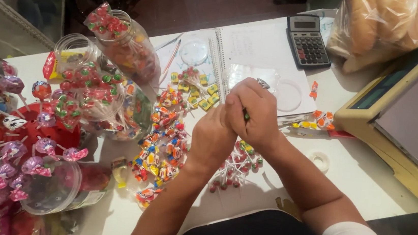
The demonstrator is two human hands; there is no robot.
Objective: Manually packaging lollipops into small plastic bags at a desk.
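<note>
**Hands closed together over a small dark item, sweets sorted in heaps on the table**

Both hands meet above the middle of the white table [367,173]. The right hand [255,114] is curled tight, fingers folded in, and a small dark slender object [246,116] pokes out between it and the left hand [212,138] — what it is cannot be told, as the fingers hide most of it. The left hand presses against the right from below, also closed; whether it grips the object itself is not clear.

As a judgement, the work looks part done. A heap of small bright wrapped candies [163,144] lies just left of the hands, and a bunch of small red-headed lollipops with white sticks [237,169] lies directly beneath the wrists — loose, not in any container. Yellow square sweets [196,88] sit beyond, near the open spiral notebook [256,50]. Clear plastic jars of wrapped sweets [123,48] lie tipped at the left, one clear tub [54,189] mostly empty.

A grey calculator [307,40] rests on the notebook's far edge.
</note>
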